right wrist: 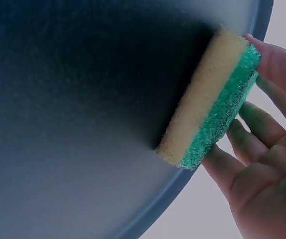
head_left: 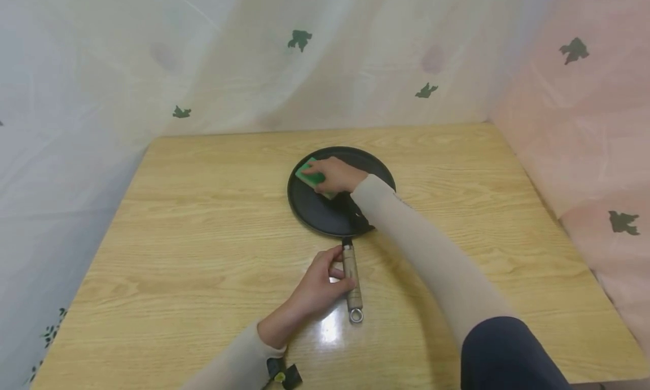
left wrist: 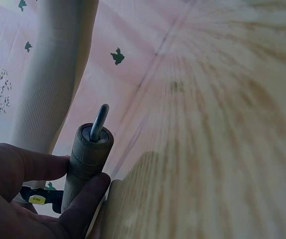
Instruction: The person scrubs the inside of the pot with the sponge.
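Observation:
A round black flat pan (head_left: 312, 209) lies on the table with its wooden handle (head_left: 351, 271) pointing toward me. My left hand (head_left: 321, 284) pinches that handle from its left side, thumb nearer the metal hanging ring (head_left: 356, 315). In the left wrist view, thumb and fingers close around the handle (left wrist: 87, 154) below its ring. Over the left part of the pan's surface, my right hand (head_left: 337, 174) grips a green and tan scouring sponge (right wrist: 210, 102). The sponge's tan side faces the pan, while the fingers lie on its green side.
The wood-grain table (head_left: 203, 226) extends around the pan. Behind it hangs a pale cloth backdrop (head_left: 355, 68) with dark bird shapes, and a pinkish cloth (head_left: 599, 153) borders the right side. My right forearm (head_left: 437, 254) crosses over the pan's right edge.

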`<state>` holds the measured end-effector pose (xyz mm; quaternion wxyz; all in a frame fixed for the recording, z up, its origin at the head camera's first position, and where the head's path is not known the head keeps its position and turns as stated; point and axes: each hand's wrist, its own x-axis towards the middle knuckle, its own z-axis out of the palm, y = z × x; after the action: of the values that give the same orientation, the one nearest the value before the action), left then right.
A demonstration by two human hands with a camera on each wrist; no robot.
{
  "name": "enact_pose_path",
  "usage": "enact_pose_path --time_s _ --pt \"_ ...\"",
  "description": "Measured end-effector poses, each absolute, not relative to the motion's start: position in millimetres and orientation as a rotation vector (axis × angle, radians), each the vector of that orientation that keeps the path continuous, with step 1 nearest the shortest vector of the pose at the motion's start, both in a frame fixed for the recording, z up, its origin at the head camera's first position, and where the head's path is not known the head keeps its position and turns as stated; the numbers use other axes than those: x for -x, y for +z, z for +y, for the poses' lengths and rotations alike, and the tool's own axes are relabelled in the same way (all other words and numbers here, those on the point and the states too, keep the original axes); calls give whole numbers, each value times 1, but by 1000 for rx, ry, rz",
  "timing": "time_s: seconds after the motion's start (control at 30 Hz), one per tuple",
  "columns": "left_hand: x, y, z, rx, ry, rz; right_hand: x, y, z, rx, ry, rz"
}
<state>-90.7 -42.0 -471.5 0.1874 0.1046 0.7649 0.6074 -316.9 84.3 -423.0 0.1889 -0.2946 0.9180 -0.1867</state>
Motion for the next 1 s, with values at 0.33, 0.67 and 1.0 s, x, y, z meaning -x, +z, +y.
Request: enact_pose_path --time_s 0.33,0.67,1.0 --pt "91 -471 -40 -290 1700 2166 329 -430 108 618 -491 2702" --pt "92 -469 -41 -278 1692 2175 327 -423 132 584 -435 2744" --pt "94 -469 -42 -289 1708 2172 321 -419 156 595 -500 2701"
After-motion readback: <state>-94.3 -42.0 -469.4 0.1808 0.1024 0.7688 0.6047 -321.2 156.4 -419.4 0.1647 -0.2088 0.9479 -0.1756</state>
